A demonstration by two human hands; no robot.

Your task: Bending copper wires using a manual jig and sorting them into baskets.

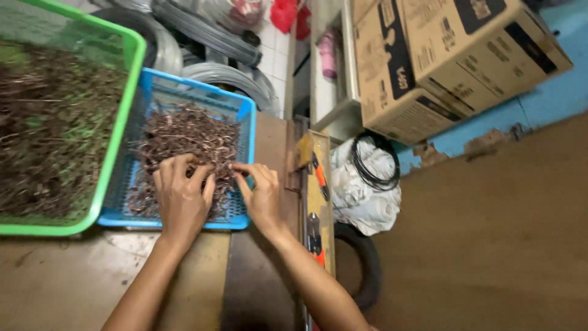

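Over the blue basket [184, 92], both hands sift brown wire scraps [184, 144]: left hand [180, 196] pinching some, right hand [260, 193] loosely spread; small gentle pulls would suit tangles.

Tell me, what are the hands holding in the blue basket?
Both the left hand and the right hand reach into the brown wiry bits in the blue basket; whether either grips a piece cannot be told.

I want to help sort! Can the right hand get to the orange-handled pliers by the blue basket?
Probably yes: the right hand rests at the blue basket edge, and the pliers lie uncovered just beside it.
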